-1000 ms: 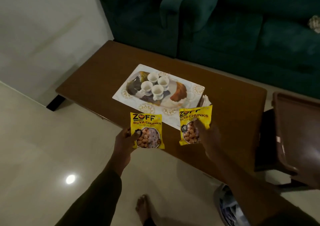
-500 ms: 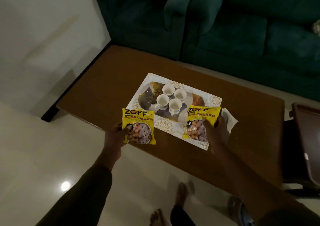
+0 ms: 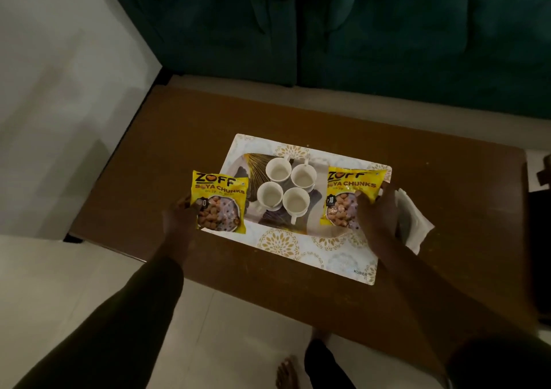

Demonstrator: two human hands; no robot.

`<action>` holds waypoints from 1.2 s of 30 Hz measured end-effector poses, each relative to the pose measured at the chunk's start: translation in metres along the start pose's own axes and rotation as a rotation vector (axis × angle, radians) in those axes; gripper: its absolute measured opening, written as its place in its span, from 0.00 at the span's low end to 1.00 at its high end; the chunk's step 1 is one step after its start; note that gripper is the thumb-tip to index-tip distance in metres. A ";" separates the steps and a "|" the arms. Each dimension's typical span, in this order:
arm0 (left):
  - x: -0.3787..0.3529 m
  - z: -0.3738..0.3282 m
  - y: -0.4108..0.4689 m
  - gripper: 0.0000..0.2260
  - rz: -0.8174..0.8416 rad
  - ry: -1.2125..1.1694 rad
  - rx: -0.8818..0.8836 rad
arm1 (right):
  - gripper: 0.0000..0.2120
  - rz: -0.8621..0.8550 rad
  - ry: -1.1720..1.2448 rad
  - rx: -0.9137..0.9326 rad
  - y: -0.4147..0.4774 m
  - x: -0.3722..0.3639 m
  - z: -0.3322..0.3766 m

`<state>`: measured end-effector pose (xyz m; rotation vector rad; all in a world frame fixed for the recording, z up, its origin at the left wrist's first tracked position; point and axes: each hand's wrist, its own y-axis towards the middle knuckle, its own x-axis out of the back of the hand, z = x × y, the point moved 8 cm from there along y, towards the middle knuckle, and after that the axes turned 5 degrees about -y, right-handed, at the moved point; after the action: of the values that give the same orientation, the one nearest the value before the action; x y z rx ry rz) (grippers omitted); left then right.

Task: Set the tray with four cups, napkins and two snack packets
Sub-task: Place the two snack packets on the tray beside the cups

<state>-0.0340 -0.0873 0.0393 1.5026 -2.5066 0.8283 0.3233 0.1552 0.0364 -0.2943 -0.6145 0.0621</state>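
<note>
A white tray (image 3: 298, 245) with gold floral print lies on the brown coffee table (image 3: 167, 156). Several white cups (image 3: 286, 185) stand clustered on a dark patterned plate in its middle. My left hand (image 3: 179, 215) holds a yellow soya-chunks packet (image 3: 220, 202) over the tray's left edge. My right hand (image 3: 377, 212) holds a second yellow packet (image 3: 347, 194) over the tray's right side. White napkins (image 3: 413, 224) lie on the table just right of the tray, partly hidden by my right hand.
A dark green sofa (image 3: 328, 30) runs behind the table. A dark chair (image 3: 541, 180) stands at the right edge. Pale tiled floor lies to the left and in front, where my bare foot (image 3: 286, 370) shows.
I have stepped closer to the table. Both hands have carried the packets forward, from in front of the table to over the tray's left and right sides.
</note>
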 end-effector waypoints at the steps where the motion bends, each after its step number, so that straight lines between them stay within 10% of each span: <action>1: -0.004 0.002 0.005 0.09 -0.006 0.005 0.004 | 0.19 -0.007 0.007 -0.011 0.004 -0.003 -0.002; 26: -0.088 0.033 0.091 0.12 0.221 -0.078 0.162 | 0.17 0.128 -0.094 -0.182 0.019 -0.058 -0.032; 36: -0.087 0.007 0.082 0.24 0.198 0.460 -0.343 | 0.23 -0.067 -0.383 0.030 0.012 -0.039 -0.020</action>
<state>-0.0577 0.0074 -0.0297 0.8543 -2.3141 0.6334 0.3034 0.1557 -0.0042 -0.2333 -1.0017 0.0635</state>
